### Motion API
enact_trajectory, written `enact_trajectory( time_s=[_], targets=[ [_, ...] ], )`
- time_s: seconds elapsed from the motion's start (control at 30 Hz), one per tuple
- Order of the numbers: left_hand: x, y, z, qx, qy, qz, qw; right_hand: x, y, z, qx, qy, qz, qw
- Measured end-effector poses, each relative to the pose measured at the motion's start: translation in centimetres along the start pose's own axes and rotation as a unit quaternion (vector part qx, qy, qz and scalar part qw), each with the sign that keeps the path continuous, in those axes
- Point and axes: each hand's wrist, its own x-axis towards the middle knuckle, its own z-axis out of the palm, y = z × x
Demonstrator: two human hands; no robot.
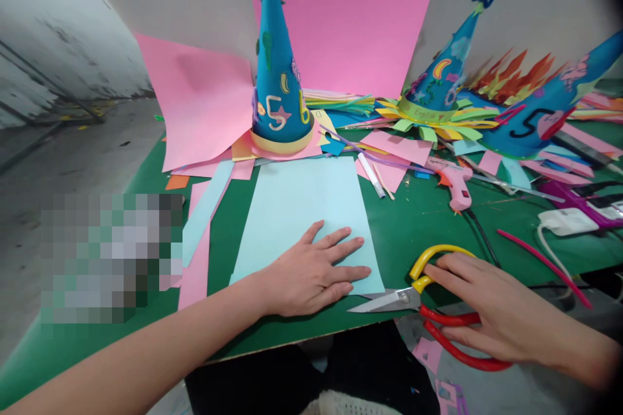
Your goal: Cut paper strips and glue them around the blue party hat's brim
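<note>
Beyond sit three hats (276, 71), left grip (311, 274) open on paper (306, 198), right grip (494, 301) clasping one pair of scissors (405, 299).

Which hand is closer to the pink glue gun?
Right. The right hand holds scissors in front of the glue gun; the left hand rests on paper, farther left.

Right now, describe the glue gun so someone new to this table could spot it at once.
On the green table, look beyond the scissors in the right hand. The glue gun lies there: its chunky pink body and black cord set it apart from the flat pink paper nearby.
</note>
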Motion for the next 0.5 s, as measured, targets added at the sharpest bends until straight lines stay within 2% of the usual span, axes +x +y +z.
enact_trajectory(
  time_s=[0.5],
  targets=[
    [-0.1, 0.1, 0.0, -0.014, 0.001, 0.001, 1.000, 1.6, -1.7, 0.1, 0.010, -0.007, -0.007, 1.000]
  ],
)
